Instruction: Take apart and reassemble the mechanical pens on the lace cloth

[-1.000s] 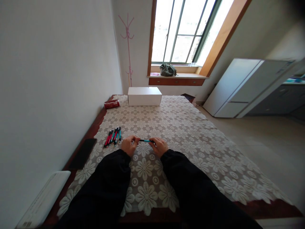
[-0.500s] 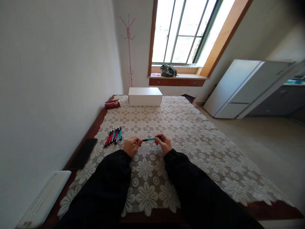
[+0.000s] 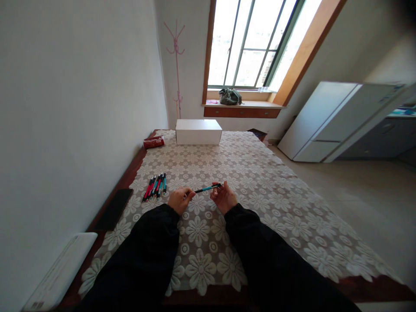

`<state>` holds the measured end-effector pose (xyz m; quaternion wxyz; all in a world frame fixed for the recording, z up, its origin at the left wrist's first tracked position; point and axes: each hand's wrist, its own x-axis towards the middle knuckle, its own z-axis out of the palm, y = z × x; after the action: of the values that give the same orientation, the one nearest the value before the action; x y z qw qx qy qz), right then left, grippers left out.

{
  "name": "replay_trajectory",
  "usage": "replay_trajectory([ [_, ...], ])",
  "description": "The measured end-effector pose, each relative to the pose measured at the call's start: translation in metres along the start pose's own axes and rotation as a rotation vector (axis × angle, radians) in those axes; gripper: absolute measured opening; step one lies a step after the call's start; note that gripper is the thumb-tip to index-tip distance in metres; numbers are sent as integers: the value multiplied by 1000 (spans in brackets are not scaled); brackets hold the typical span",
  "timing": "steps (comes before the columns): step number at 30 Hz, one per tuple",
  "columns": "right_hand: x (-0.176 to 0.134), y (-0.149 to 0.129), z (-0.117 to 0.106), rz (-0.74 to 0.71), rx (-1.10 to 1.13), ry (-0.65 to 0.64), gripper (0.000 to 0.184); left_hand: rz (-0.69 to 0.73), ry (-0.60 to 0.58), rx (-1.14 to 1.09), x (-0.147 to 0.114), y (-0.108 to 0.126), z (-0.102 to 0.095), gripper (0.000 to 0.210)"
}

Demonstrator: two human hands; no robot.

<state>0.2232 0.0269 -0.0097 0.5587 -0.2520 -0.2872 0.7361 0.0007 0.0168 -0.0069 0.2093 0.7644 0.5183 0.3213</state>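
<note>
Inward from the near edge of the lace-covered wooden table point(image 3: 373, 290), the left hand point(image 3: 179, 200) pinches a slim turquoise-and-black pen point(image 3: 207, 188), the right hand point(image 3: 225, 200) loosely parted around its other end, seemingly mid-handling, which calls for a steady left pinch next.

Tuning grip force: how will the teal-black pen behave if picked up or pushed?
Probably stiff: the teal-black pen looks straight. Likely light: the left hand pinches just one end. May roll if pushed: it looks slim and rounded.

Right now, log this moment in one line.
left hand: grips teal-black pen by one end | right hand: at its other end | other pens: on tablecloth
</note>
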Motion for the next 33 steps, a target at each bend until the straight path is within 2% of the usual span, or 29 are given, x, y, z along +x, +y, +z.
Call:
replay_trajectory([
  [5, -1, -3, 1, 7, 1, 12, 33, -1, 17, -59, 0, 0, 1, 29],
  [12, -3, -6, 1, -23, -83, 19, 34, 33, 53, -63, -1, 3, 2, 25],
  [20, -7, -10, 3, 141, 84, -29, 38, 93, 29, -30, -2, 3, 3, 24],
  [27, -7, -10, 2, 113, 30, -6, 36, 83, 45, -34, -2, 3, 3, 23],
  [33, -5, -9, -4, 145, 36, -17, 34, 66, 76, -36, -2, 4, 2, 24],
])
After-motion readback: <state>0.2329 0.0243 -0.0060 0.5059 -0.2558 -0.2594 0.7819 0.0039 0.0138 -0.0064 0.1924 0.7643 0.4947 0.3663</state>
